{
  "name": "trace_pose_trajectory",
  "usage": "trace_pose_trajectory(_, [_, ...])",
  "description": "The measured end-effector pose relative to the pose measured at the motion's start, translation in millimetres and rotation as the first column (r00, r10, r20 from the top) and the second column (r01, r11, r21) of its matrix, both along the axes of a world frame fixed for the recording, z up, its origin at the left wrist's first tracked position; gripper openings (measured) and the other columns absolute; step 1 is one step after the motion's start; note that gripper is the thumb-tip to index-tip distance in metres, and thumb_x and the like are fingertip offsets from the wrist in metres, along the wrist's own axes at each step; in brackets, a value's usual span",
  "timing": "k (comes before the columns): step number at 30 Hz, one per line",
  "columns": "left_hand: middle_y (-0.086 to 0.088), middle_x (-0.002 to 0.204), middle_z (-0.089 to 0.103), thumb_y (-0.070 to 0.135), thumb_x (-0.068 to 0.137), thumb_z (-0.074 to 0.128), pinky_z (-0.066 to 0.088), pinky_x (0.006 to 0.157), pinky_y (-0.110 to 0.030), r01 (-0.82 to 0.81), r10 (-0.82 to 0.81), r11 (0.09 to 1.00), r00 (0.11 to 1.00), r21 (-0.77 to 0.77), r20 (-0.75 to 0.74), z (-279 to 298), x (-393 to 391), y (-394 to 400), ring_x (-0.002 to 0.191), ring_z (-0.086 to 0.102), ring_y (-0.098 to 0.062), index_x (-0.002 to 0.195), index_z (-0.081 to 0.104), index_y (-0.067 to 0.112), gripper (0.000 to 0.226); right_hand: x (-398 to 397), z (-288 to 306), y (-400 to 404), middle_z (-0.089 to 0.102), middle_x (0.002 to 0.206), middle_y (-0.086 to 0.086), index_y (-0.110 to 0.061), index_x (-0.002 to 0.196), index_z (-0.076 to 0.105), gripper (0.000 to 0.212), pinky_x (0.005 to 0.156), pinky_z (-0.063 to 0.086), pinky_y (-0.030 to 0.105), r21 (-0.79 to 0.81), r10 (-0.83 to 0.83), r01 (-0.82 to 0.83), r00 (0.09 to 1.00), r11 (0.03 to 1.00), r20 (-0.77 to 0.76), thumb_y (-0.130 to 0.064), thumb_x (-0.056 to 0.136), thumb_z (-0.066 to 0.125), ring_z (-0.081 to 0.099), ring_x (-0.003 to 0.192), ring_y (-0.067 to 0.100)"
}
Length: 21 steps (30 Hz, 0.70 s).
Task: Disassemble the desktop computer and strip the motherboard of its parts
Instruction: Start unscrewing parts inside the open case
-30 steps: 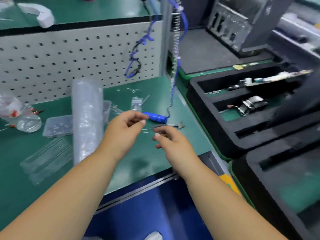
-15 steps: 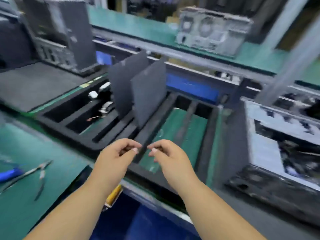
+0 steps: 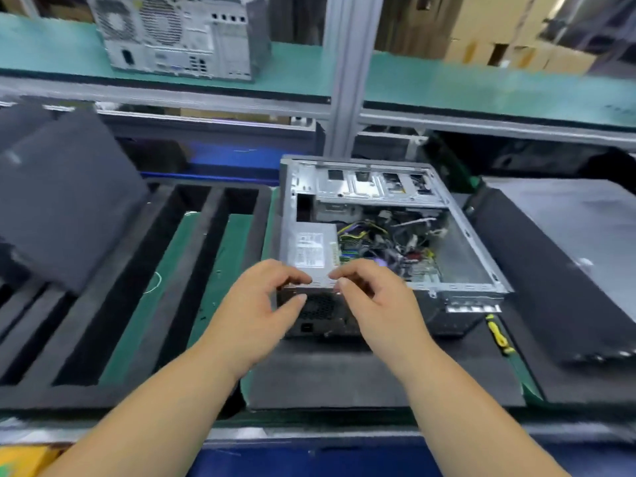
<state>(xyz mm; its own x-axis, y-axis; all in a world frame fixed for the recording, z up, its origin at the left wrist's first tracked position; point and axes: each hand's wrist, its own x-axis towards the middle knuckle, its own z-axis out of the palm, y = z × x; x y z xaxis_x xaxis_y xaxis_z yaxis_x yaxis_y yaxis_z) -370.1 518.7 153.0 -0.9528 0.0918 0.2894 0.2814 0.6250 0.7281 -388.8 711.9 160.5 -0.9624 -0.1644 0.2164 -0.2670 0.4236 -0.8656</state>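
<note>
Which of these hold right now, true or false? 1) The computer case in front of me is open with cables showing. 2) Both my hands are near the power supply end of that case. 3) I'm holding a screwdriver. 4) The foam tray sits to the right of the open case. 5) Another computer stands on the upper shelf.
1) True: the computer case lies open, with a tangle of cables inside.
2) True: the left hand and right hand hover by the power supply.
3) False: no tool shows in either hand.
4) False: the foam tray lies to the left of the case.
5) True: a second computer stands on the upper shelf.
</note>
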Motion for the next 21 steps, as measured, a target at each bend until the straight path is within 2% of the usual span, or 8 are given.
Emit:
trace_pose_trajectory(4, [0.018, 0.117, 0.053, 0.032, 0.080, 0.071, 0.034, 0.104, -0.028, 0.096, -0.115, 0.958, 0.992, -0.271, -0.055, 0.6, -22.3, 23.0, 0.119, 0.044, -0.008, 0.115, 0.059, 0.033, 0.037, -21.5, 0.9, 49.1, 0.062, 0.094, -0.021, -0.033, 0.095, 0.069, 0.017, 0.082, 0.042, 0.019, 0.220, -0.091, 0.112, 0.990, 0.969, -0.103, -0.019, 0.092, 0.059, 0.051, 0.098, 0.003])
trace_pose_trajectory(6, [0.016, 0.126, 0.048, 0.040, 0.079, 0.070, 0.030, 0.108, -0.029, 0.151, -0.185, 0.896, 0.982, -0.417, -0.042, 1.5, -34.2, 32.5, 0.125, 0.040, -0.009, 0.125, 0.054, 0.031, 0.049, -33.5, 1.9, 69.4, 0.060, 0.092, -0.021, -0.030, 0.097, 0.070, 0.014, 0.083, 0.039, 0.023, 0.335, -0.093, 0.118, 0.992, 0.935, -0.089, -0.021, 0.093, 0.059, 0.048, 0.099, 0.007])
trace_pose_trajectory(8, [0.014, 0.133, 0.044, 0.045, 0.077, 0.071, 0.026, 0.112, -0.031, 0.203, -0.239, 0.836, 0.971, -0.509, -0.006, 1.4, -45.6, 40.8, 0.129, 0.035, -0.010, 0.131, 0.051, 0.029, 0.060, -44.1, 2.6, 85.0, 0.060, 0.093, -0.019, -0.031, 0.098, 0.069, 0.011, 0.084, 0.041, 0.027, 0.428, -0.039, 0.039, 0.999, 0.903, -0.011, -0.030, 0.092, 0.060, 0.050, 0.100, 0.009])
trace_pose_trajectory(10, [0.012, 0.134, 0.044, 0.046, 0.075, 0.073, 0.024, 0.112, -0.030, 0.241, -0.270, 0.799, 0.962, -0.551, 0.029, 0.0, -56.1, 47.3, 0.131, 0.034, -0.011, 0.130, 0.053, 0.026, 0.062, -52.7, 2.9, 94.9, 0.062, 0.099, -0.019, -0.036, 0.100, 0.068, 0.017, 0.087, 0.046, 0.029, 0.480, 0.027, -0.080, 0.993, 0.874, 0.117, -0.045, 0.087, 0.062, 0.056, 0.101, 0.007])
trace_pose_trajectory(13, [0.011, 0.127, 0.051, 0.042, 0.073, 0.077, 0.028, 0.110, -0.030, 0.259, -0.287, 0.796, 0.957, -0.548, 0.036, -5.1, -66.2, 50.0, 0.128, 0.036, -0.011, 0.120, 0.058, 0.024, 0.053, -64.5, 2.0, 104.6, 0.062, 0.114, -0.022, -0.045, 0.114, 0.059, 0.046, 0.089, 0.048, 0.030, 0.645, 0.095, -0.223, 0.969, 0.731, 0.228, -0.062, 0.072, 0.067, 0.059, 0.103, 0.004])
trace_pose_trajectory(15, [0.016, 0.126, 0.051, 0.044, 0.073, 0.077, 0.031, 0.108, -0.030, 0.253, -0.276, 0.809, 0.960, -0.530, 0.037, -8.4, -68.6, 48.4, 0.129, 0.035, -0.008, 0.116, 0.059, 0.026, 0.049, -73.0, 1.7, 108.6, 0.061, 0.119, -0.022, -0.048, 0.119, 0.055, 0.053, 0.085, 0.047, 0.026, 0.686, 0.142, -0.283, 0.956, 0.671, 0.256, -0.056, 0.070, 0.074, 0.059, 0.106, 0.005])
trace_pose_trajectory(17, [0.020, 0.124, 0.050, 0.049, 0.071, 0.076, 0.032, 0.107, -0.027, 0.236, -0.262, 0.811, 0.965, -0.535, 0.027, -10.7, -68.3, 47.4, 0.129, 0.034, -0.006, 0.115, 0.059, 0.029, 0.051, -80.8, 0.8, 111.8, 0.060, 0.120, -0.024, -0.047, 0.120, 0.056, 0.053, 0.082, 0.042, 0.022, 0.675, 0.171, -0.309, 0.949, 0.670, 0.264, -0.046, 0.071, 0.078, 0.057, 0.109, 0.004])
trace_pose_trajectory(21, [0.019, 0.116, 0.052, 0.056, 0.070, 0.073, 0.037, 0.102, -0.029, 0.191, -0.236, 0.821, 0.972, -0.538, -0.015, -10.8, -67.0, 51.3, 0.121, 0.040, -0.007, 0.107, 0.060, 0.030, 0.047, -88.0, -3.1, 116.9, 0.057, 0.094, -0.032, -0.048, 0.109, 0.062, 0.044, 0.072, 0.038, 0.012, 0.615, 0.218, -0.336, 0.941, 0.714, 0.260, -0.035, 0.072, 0.081, 0.054, 0.093, -0.008])
